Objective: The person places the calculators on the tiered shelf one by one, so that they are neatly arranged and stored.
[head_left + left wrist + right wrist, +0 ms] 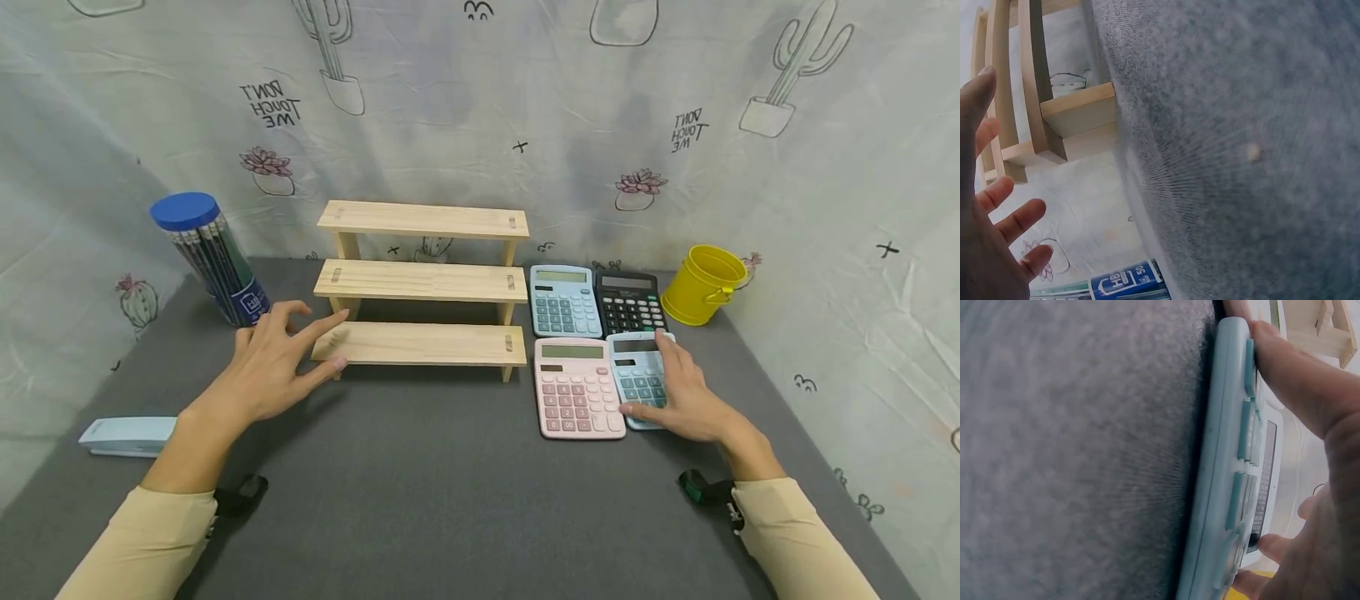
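Note:
In the head view my left hand point(277, 358) is spread at the left end of the lowest step of a wooden three-step shelf point(420, 343). Its thumb and index finger appear beside that step's end; whether they touch the wood I cannot tell. The left wrist view shows its fingers point(1019, 222) apart with nothing between them. My right hand point(690, 400) spans a light blue calculator point(637, 377) lying on the table, thumb at its left edge and fingers along its right side. A pink calculator point(576, 421), another light blue one point(562, 275) and a black one point(630, 283) lie against it or close by.
A blue-lidded tub of pencils point(217, 258) stands behind my left hand. A pale blue stapler point(127, 435) lies near my left forearm. The yellow bucket point(690, 287) is at the back right, on the grey table point(450, 500). A patterned cloth point(480, 108) hangs behind.

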{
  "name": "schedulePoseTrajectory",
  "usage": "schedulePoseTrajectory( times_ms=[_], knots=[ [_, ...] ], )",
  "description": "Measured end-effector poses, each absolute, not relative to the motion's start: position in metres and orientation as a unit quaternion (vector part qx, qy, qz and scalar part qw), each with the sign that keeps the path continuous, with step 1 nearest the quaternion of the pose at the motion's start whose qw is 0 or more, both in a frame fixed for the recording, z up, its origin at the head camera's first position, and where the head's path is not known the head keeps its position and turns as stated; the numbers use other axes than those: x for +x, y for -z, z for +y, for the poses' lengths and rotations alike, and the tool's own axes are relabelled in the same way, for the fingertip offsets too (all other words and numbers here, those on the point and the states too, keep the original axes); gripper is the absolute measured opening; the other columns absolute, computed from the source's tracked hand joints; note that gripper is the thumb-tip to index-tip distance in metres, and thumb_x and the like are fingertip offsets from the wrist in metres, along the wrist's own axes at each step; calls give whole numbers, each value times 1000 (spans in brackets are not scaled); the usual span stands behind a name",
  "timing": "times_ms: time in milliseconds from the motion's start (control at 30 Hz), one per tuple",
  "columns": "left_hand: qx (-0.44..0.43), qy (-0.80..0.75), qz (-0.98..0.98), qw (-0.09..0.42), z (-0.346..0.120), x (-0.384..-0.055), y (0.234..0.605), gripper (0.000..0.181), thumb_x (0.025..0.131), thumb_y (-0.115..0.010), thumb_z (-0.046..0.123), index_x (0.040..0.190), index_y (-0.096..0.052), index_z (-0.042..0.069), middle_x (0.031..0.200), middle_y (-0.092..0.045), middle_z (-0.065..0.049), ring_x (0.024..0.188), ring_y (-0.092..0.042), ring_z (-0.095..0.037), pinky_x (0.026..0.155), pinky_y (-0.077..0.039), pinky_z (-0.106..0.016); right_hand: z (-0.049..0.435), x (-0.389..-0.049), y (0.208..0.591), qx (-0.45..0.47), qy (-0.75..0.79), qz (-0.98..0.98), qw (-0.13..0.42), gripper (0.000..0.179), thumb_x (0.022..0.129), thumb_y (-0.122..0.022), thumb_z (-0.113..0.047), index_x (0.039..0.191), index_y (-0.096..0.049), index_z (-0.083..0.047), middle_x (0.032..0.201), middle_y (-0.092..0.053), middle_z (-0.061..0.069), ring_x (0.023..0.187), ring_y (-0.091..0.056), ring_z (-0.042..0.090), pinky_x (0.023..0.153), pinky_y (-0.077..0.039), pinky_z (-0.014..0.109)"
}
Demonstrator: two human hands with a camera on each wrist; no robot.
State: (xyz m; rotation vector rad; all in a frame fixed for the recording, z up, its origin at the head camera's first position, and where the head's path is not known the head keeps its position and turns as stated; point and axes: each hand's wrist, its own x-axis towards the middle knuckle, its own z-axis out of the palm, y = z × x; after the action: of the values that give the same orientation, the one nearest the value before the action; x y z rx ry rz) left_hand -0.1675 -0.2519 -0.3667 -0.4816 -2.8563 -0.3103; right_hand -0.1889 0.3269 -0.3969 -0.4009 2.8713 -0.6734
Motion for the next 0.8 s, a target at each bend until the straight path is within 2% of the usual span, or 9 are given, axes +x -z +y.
schedulePoseTrajectory(
  times_ms=[300,467,633,800],
  knots=[
    [-146,140,-977,72,-256,-169,370,68,100,-60,56,159,-36,35,147,-36,-22,127,-40,-48,89,-28,-65,333,-192,393,-140,235,958,90,128,85,-81,-46,161,11,1,163,2,39,145,-8,61,109,-12,79],
    [-138,180,-973,30,-257,-171,372,70,101,-58,57,161,-33,31,149,-34,-23,132,-39,-49,89,-31,-67,337,-190,394,-131,228,960,93,123,85,-80,-40,160,7,5,161,-1,42,144,-10,62,110,-11,78],
    [-138,225,-964,-18,-260,-174,374,72,104,-53,54,164,-26,24,151,-31,-25,131,-42,-49,96,-34,-75,335,-188,396,-93,192,971,111,132,83,-78,-58,161,12,-1,161,4,42,141,-11,68,103,-17,83],
    [-151,275,-948,-44,-266,-177,379,72,106,-54,46,162,-23,12,147,-33,-27,129,-41,-44,99,-37,-69,332,-188,398,-68,171,975,121,138,80,-77,-67,161,14,-2,160,5,44,136,-14,73,98,-20,86]
  ],
)
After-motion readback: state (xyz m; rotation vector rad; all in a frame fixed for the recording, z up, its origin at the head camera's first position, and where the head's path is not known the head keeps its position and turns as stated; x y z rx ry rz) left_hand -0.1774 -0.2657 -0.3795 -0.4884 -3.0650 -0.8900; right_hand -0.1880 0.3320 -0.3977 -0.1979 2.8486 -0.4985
